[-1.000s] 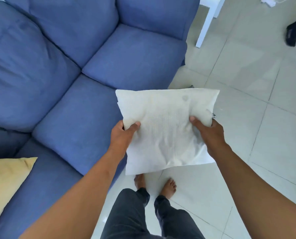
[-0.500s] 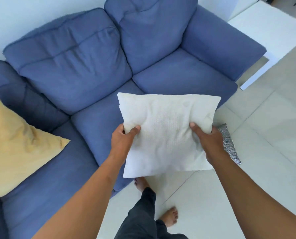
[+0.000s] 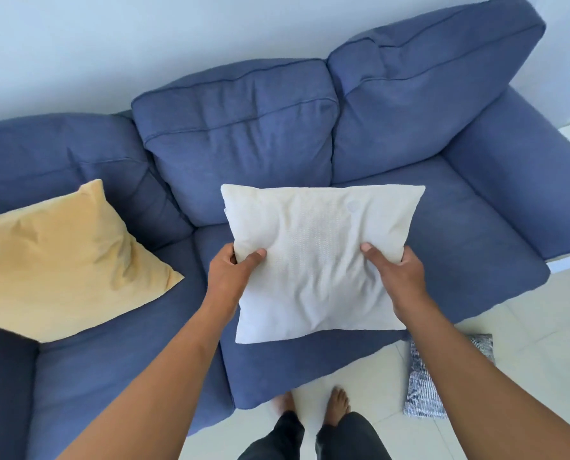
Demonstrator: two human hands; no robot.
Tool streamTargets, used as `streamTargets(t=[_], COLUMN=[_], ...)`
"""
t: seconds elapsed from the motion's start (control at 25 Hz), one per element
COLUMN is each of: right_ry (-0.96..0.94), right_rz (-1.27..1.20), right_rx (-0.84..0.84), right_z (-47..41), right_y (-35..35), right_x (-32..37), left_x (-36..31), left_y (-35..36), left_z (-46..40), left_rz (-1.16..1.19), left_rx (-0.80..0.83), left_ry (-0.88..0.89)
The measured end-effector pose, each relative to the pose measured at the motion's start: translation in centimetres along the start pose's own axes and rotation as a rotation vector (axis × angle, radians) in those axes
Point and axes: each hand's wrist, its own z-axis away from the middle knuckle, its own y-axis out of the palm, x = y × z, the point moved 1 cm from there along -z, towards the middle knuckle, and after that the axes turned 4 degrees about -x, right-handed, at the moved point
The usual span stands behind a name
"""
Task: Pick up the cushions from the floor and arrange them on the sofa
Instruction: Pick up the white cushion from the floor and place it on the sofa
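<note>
gripping the white cushion by its side edges with my left hand and right hand, fingers clenched into the fabric, i hold it flat over the sofa seat, ready to set it down.

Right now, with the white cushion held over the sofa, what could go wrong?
The left hand and right hand pinch only the white cushion's side edges, so it might slip. The patterned cushion lies on the floor beside the feet, a possible trip hazard.

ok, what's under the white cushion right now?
The white cushion, held by the left hand and right hand, hangs over the sofa seat; the patch directly beneath is covered.
</note>
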Motion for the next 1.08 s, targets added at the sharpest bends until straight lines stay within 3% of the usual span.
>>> streamTargets(t=[0.44,0.84,1.08], right_ry=[-0.025,-0.072,-0.014], right_rz=[0.147,0.185,0.292], right_rx=[0.333,0.372,0.368], right_z=[-11.9,-21.6,-25.4], right_y=[9.1,17.0,20.3], right_x=[4.9,4.7,1.5], left_x=[-2.0,-0.8,2.7], left_y=[-0.5,0.5,0.4], left_z=[-8.2,-19.7,-23.8], left_rz=[0.055,0.017,-0.065], left_rx=[-0.266,-0.340,-0.303], left_ry=[-0.058,-0.063,-0.138])
